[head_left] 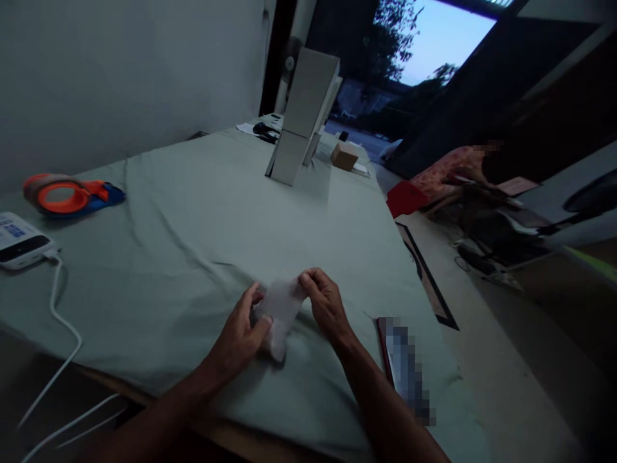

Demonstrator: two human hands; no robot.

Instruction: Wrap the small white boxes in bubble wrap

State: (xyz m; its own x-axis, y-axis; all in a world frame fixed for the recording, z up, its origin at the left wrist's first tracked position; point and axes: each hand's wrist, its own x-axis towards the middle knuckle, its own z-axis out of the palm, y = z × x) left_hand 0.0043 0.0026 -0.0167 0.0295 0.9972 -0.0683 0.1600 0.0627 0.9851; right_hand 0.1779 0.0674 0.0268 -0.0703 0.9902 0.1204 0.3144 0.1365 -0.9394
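A small, pale grey, thin soft piece (282, 312), sock-like in outline, is held between both hands just above the table's near part. It is blurred, so I cannot tell its exact kind. My left hand (243, 325) grips its left side, thumb laid across the front and fingers partly hidden behind. At the upper right corner my right hand (325, 302) pinches it between thumb and curled fingers. The narrower rounded end hangs downward, toward me. Beneath is a pale green cloth (193, 244), wrinkled near the hands.
An orange-and-blue tape dispenser (72, 196) and a white device (24, 241) with a cable lie left. Right of my hands is a dark red-edged phone-like object (402, 366), partly pixelated. Tall white boxes (303, 116) and a brown box (344, 155) stand farther back. A person (453, 170) sits right.
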